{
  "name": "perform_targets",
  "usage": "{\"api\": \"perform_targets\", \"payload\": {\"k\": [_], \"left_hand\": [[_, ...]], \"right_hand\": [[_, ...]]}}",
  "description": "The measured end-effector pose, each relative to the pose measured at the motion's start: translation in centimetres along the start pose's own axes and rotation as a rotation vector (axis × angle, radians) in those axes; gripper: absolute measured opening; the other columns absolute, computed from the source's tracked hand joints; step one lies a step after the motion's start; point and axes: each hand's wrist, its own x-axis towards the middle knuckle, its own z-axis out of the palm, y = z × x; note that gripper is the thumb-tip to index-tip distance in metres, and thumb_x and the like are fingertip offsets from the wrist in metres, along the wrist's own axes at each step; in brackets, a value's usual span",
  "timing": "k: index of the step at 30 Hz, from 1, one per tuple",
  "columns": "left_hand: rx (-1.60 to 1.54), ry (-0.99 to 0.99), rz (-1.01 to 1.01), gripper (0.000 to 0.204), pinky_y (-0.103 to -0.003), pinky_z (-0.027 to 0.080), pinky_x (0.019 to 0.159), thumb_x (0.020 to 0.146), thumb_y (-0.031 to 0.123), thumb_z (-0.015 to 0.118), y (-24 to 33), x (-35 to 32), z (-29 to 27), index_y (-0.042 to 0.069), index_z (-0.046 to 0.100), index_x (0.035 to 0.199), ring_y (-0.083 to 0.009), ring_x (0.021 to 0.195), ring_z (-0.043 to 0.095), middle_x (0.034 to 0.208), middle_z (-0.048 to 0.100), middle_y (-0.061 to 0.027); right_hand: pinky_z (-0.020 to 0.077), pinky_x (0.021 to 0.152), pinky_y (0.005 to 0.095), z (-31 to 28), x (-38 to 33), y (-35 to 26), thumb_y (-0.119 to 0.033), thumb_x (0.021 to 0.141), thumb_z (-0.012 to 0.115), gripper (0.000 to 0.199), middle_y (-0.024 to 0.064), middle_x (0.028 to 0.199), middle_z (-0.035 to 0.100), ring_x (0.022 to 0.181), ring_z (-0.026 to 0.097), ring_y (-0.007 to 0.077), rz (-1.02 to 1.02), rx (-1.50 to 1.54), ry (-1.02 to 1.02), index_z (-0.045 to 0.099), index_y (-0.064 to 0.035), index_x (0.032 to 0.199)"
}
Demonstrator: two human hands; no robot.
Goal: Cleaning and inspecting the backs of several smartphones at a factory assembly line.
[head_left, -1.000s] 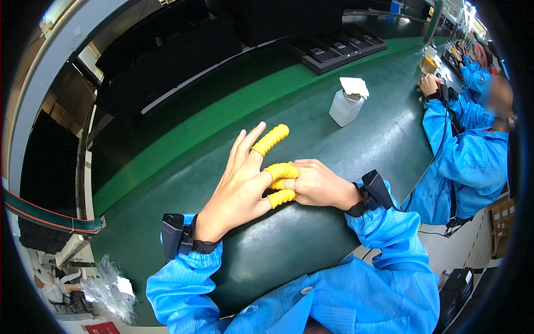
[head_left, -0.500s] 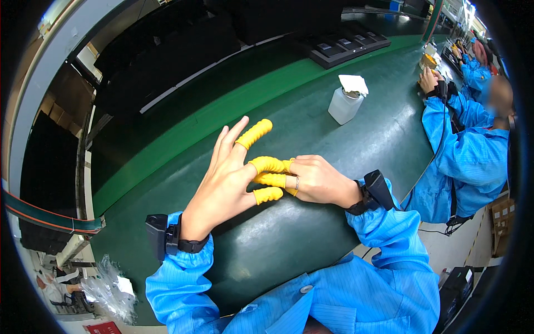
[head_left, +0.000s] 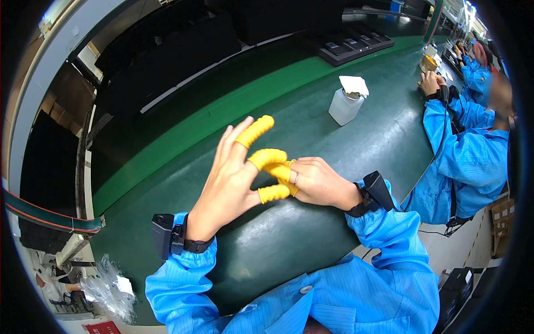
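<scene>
My left hand (head_left: 225, 175) is over the green work table (head_left: 239, 261), its fingers spread. Yellow ribbed finger cots cover its thumb, forefinger and middle finger; the middle finger (head_left: 256, 131) points up and away. Its forefinger and thumb reach the fingertips of my right hand (head_left: 322, 181). That hand is closed, fingers bent together, with yellow finger cots and a thin ring showing. Whether anything sits between its fingertips is hidden by the overlapping cots. Each wrist wears a black strapped device.
A white square bottle (head_left: 345, 106) with white paper on top stands beyond my right hand. Black trays (head_left: 356, 44) lie at the far edge. Co-workers in blue sit along the right (head_left: 461, 145). Clear plastic bags (head_left: 108, 289) are at the lower left.
My left hand has shifted slightly right; its thumb and forefinger now overlap the right fingertips more. The right hand stays nearly in place.
</scene>
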Motion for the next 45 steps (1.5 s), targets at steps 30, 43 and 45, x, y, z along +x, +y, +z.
{"api": "perform_targets", "payload": {"k": [30, 43, 45], "left_hand": [[0.092, 0.253, 0.002, 0.027, -0.055, 0.025, 0.108, 0.068, 0.017, 0.078, 0.4, 0.2, 1.6, 0.01, 0.068, 0.092, -0.0417, 0.132, 0.03, 0.136, 0.043, -0.0177], [0.261, 0.369, 0.05, 0.024, -0.062, 0.025, 0.106, 0.064, 0.013, 0.078, 0.9, -0.4, 3.8, 0.006, 0.068, 0.086, -0.0399, 0.129, 0.034, 0.129, 0.05, -0.0181], [0.288, 0.387, 0.06, 0.023, -0.062, 0.025, 0.106, 0.064, 0.013, 0.079, 1.0, -0.4, 3.8, 0.007, 0.069, 0.084, -0.0399, 0.129, 0.035, 0.128, 0.052, -0.0183]], "right_hand": [[0.0347, 0.105, 0.0407, 0.0, 0.8, -0.9, -0.022, 0.089, 0.057, 0.08, 0.012, 0.147, 0.029, 0.13, 0.037, 0.0245, 0.308, 1.503, 0.109, 0.005, -0.0205, 0.15], [0.0138, 0.115, 0.0423, -0.4, 1.1, -1.8, -0.069, 0.088, 0.035, 0.084, 0.0046, 0.151, 0.022, 0.139, 0.021, 0.0211, 0.384, 2.004, -0.026, 0.0, -0.0252, 0.151], [0.0136, 0.115, 0.0436, -0.6, 1.2, -2.0, -0.068, 0.088, 0.037, 0.086, 0.006, 0.152, 0.017, 0.14, 0.019, 0.0219, 0.416, 1.949, -0.041, -0.004, -0.0241, 0.15]]}}
